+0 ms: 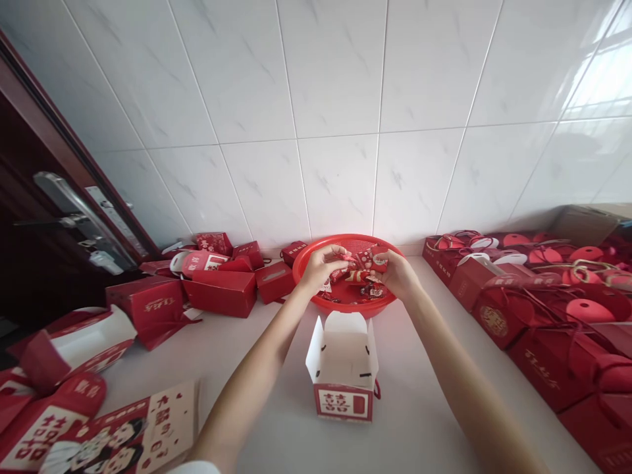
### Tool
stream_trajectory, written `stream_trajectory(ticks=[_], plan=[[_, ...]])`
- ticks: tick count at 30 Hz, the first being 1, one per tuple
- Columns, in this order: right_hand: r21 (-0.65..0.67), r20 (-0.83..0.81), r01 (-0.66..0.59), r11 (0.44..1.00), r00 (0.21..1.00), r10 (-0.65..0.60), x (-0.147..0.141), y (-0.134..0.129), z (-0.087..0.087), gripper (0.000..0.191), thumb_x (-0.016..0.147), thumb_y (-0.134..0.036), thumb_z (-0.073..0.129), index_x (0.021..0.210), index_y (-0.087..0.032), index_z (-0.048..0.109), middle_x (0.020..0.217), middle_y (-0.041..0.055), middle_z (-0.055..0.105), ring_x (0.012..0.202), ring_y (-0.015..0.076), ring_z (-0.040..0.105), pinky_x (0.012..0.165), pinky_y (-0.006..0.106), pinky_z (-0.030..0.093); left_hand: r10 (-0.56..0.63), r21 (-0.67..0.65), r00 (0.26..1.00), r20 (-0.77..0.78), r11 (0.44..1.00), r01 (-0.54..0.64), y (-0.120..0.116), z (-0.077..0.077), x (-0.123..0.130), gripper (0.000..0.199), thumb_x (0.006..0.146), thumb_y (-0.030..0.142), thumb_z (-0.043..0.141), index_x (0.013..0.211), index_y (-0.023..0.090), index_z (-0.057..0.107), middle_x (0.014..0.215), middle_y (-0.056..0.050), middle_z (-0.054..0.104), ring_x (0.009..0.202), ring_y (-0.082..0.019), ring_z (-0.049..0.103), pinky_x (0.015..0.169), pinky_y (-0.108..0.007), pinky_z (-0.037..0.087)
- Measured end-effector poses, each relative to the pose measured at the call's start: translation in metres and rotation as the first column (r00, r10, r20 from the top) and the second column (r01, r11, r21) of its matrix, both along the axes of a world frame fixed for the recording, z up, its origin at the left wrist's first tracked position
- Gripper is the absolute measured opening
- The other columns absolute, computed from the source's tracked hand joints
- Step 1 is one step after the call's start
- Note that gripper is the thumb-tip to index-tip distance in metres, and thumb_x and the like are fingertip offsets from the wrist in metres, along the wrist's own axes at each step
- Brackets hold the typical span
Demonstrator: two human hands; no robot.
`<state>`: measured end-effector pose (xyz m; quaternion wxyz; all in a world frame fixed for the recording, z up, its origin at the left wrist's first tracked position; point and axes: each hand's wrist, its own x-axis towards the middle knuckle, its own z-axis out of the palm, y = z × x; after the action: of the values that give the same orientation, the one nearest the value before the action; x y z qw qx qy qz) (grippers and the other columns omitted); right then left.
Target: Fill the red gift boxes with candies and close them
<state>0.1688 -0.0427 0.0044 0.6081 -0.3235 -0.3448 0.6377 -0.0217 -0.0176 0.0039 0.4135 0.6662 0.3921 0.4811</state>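
- Red boxes [543,361] are crowding both sides
- Wall [340,184] is closing the back
- Open box [342,403] is standing on table [412,408], room flanking
- Left hand [322,266] is pinching a sweet [347,256], right hand [399,273] a packet [379,259], over basket [354,307]

I record a pale, smooth work surface [405,395] set against a tiled wall [340,178]. On it, near the wall, I find a red plastic basket [345,307]. Just in front stands an open box [345,362], white inside, flaps raised. To the right I note rows of red boxes with cords [538,355]; to the left, loose red cartons [222,294], and, nearer, a flat printed item [165,428] bearing cartoon figures.
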Motion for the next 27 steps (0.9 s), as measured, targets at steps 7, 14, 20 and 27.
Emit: stream_trajectory(ticks=[7,14,20,27], plan=[[0.137,0.159,-0.126,0.982,0.982,0.104,-0.003,-0.036,0.032,0.017,0.062,-0.021,0.074,0.073,-0.019,0.062,0.067,-0.0007,0.061,0.061,0.0162,0.064,0.049,0.024,0.051,-0.103,0.016,0.984,0.145,0.995,0.101,-0.056,0.007,-0.031,0.017,0.069,0.03,0.068,0.078,0.017,0.072,0.124,-0.012,0.07,0.125,-0.031,0.059,0.089,-0.036,0.053],[0.222,0.385,-0.24,0.945,0.912,0.142,0.003,-0.078,0.057,0.018,0.066,-0.022,0.073,0.082,-0.02,0.065,0.07,-0.0001,0.065,0.054,0.0144,0.06,0.046,0.025,0.046,-0.338,0.014,0.883,-0.325,0.932,0.362,-0.093,0.031,-0.054,0.02,0.077,0.028,0.073,0.095,0.021,0.078,0.12,-0.009,0.071,0.12,-0.028,0.062,0.092,-0.036,0.054],[0.196,0.602,-0.444,0.874,0.758,0.25,-0.006,-0.095,0.057,0.022,0.074,-0.02,0.071,0.096,-0.019,0.069,0.065,-0.0001,0.065,0.053,0.0151,0.06,0.046,0.025,0.046,-0.279,0.086,0.812,-0.512,0.924,0.372,-0.102,0.042,-0.062,0.027,0.086,0.027,0.066,0.111,0.025,0.076,0.124,-0.005,0.071,0.116,-0.024,0.065,0.096,-0.035,0.054],[0.093,0.803,-0.637,0.765,0.502,0.321,-0.02,-0.1,0.054,0.019,0.078,-0.015,0.07,0.096,-0.018,0.074,0.067,-0.0013,0.066,0.051,0.0111,0.058,0.047,0.021,0.045,-0.288,-0.022,0.734,-0.615,0.937,0.349,-0.108,0.051,-0.071,0.025,0.084,0.03,0.07,0.108,0.025,0.076,0.112,-0.003,0.075,0.104,-0.022,0.069,0.089,-0.028,0.053]])
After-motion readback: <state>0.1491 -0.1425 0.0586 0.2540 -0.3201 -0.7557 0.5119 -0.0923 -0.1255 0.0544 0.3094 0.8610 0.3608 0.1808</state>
